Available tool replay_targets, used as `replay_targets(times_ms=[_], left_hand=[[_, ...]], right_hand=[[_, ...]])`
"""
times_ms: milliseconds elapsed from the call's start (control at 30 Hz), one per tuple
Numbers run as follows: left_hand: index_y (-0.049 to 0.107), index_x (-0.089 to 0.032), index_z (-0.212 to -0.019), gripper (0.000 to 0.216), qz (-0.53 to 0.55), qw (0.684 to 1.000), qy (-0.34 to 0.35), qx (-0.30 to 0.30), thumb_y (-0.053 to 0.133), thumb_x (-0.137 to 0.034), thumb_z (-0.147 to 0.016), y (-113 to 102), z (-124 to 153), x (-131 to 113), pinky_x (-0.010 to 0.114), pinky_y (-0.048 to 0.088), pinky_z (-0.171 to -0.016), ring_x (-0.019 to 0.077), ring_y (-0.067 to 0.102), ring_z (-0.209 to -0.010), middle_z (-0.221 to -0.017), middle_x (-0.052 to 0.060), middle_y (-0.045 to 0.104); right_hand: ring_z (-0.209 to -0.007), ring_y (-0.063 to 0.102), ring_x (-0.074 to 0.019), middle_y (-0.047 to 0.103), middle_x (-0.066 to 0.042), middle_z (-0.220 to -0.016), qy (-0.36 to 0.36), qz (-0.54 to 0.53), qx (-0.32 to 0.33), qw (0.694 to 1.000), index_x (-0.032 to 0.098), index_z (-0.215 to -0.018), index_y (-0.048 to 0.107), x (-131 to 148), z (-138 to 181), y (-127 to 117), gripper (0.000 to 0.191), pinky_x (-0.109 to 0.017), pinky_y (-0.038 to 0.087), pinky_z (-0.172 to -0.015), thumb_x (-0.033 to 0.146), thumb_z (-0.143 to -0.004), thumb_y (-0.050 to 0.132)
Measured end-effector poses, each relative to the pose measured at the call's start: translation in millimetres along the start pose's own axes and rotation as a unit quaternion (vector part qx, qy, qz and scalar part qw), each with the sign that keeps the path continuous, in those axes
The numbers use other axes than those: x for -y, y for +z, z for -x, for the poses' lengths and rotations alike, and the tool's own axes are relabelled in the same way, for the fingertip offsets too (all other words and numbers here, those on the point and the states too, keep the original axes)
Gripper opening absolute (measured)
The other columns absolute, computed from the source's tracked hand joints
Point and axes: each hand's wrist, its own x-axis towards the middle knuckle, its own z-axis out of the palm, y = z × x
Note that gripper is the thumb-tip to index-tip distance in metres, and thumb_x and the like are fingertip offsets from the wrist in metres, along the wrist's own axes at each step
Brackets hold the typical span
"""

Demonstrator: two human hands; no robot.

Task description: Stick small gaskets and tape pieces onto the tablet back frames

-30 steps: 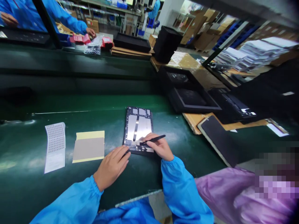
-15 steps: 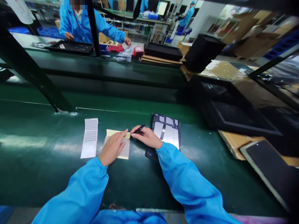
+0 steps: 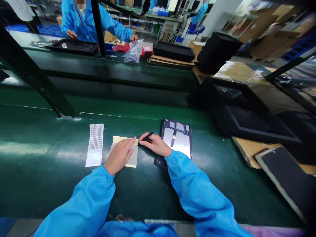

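Observation:
My left hand [image 3: 120,156] lies flat with its fingers stretched out over a pale sheet with a yellow border [image 3: 133,159], covering much of it. At the sheet's right edge, my right hand [image 3: 156,144] is closed on slim black tweezers [image 3: 148,136], whose tip is close to the yellow strip by my left fingertips. Partly behind my right wrist is an opened tablet-like device [image 3: 182,143], dark-framed with silver plates inside; its lower part is hidden by my sleeve. A white label sheet [image 3: 95,141] with rows of small printed marks rests to the left of my left hand.
Black trays [image 3: 256,115] and a dark flat panel [image 3: 283,177] lie on cardboard at the right. A green metal post [image 3: 37,72] slants down to the bench at left. Across a raised ledge, a person in blue [image 3: 86,24] handles a clear plastic bag [image 3: 133,52].
Both hands keep almost the same position, the left flat on the sheet and the right on the tweezers. The view has tilted slightly. The person opposite has lifted the plastic bag a little.

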Motion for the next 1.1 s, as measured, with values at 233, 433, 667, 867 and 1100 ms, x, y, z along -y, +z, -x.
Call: replay_targets(times_ms=[233,433,667,867,1100], left_hand=[[0.038,-0.022,-0.150,0.050,-0.009,1.000,0.003,0.003,0.048,-0.023,-0.100,-2,-1,1,0.044,0.052,-0.101,0.0253,0.061,-0.121,-0.133,0.012,0.062],[0.054,-0.021,-0.136,0.037,-0.051,0.994,0.081,-0.060,0.051,-0.021,-0.099,-6,-1,-15,0.049,0.048,-0.108,0.0266,0.060,-0.124,-0.126,0.011,0.067],[0.059,-0.020,-0.132,0.035,0.000,0.974,0.225,0.025,0.053,-0.027,-0.098,40,-2,-86,0.048,0.047,-0.112,0.0267,0.054,-0.135,-0.143,0.013,0.058],[0.056,-0.017,-0.134,0.039,0.003,0.967,0.247,0.062,0.056,-0.024,-0.096,64,-7,-104,0.049,0.051,-0.108,0.0295,0.053,-0.135,-0.146,0.016,0.055],[0.059,-0.018,-0.131,0.035,0.002,0.972,0.224,0.070,0.055,-0.028,-0.097,62,-6,-99,0.049,0.055,-0.102,0.0311,0.057,-0.129,-0.143,0.016,0.057]], right_hand=[[-0.093,0.072,-0.0212,0.076,-0.007,-0.097,0.001,-0.033,-0.011,0.999,0.020,-0.097,0.075,21,21,-19,0.025,-0.035,0.057,-0.087,0.044,-0.090,0.068],[-0.088,0.072,-0.0219,0.076,-0.007,-0.091,0.023,-0.009,-0.125,0.992,0.022,-0.096,0.075,24,112,-60,0.019,-0.037,0.058,-0.084,0.040,-0.091,0.069],[-0.087,0.071,-0.0209,0.075,-0.006,-0.088,0.063,-0.034,-0.219,0.973,0.021,-0.094,0.071,0,173,-70,0.025,-0.036,0.059,-0.081,0.046,-0.089,0.070],[-0.087,0.069,-0.0201,0.071,-0.006,-0.089,0.055,-0.056,-0.202,0.976,0.021,-0.093,0.069,-4,172,-74,0.027,-0.036,0.058,-0.082,0.047,-0.091,0.068],[-0.087,0.068,-0.0204,0.070,-0.008,-0.090,0.058,-0.043,-0.171,0.983,0.019,-0.093,0.069,-4,175,-76,0.030,-0.035,0.056,-0.080,0.049,-0.092,0.065]])
